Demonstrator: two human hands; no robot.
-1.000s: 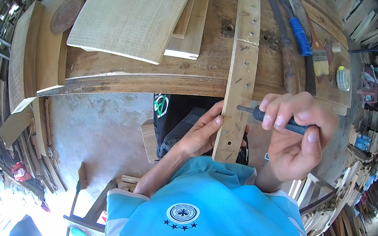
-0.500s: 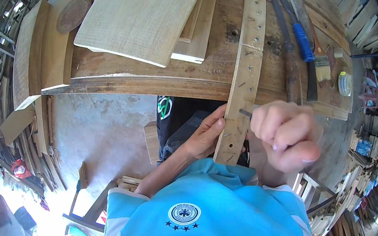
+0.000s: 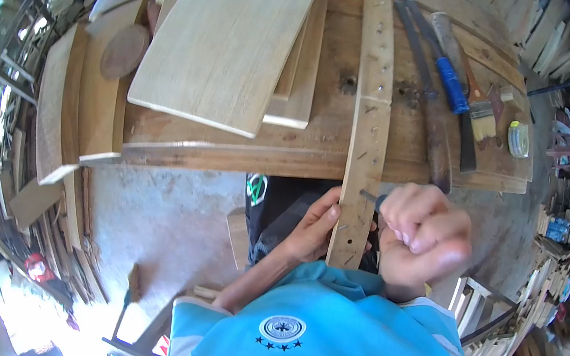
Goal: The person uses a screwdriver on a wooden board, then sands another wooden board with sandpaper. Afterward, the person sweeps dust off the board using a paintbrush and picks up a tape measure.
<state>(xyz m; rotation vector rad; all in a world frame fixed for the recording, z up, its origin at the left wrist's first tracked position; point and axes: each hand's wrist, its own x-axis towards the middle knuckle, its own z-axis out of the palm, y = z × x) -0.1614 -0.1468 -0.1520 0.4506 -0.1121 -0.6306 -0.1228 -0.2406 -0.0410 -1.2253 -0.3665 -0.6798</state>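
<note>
A long narrow wooden strip (image 3: 367, 138) reaches from the workbench down toward my body, with several small nails or screws standing out of its face and a dark hole near its lower end. My left hand (image 3: 312, 231) is closed on the strip's left edge, the thumb along its side and some fingers hidden behind. In a fist beside the right edge, my right hand (image 3: 426, 229) grips what looks like a screwdriver (image 3: 369, 195). Only its thin dark shaft shows plainly, the tip at the strip's face; the fingers hide most of its handle.
Pale wooden boards (image 3: 227, 41) lie stacked on the workbench (image 3: 231, 149). At the right are a blue-handled tool (image 3: 452, 85), a paintbrush (image 3: 482, 121), a long dark metal tool (image 3: 421, 48) and a small clear container (image 3: 518, 139). Curved wooden pieces (image 3: 60, 105) stand at the left.
The whole view has shifted, so the bench and strip sit lower in the picture. My right fist has turned slightly around the tool; my left hand keeps its hold on the strip.
</note>
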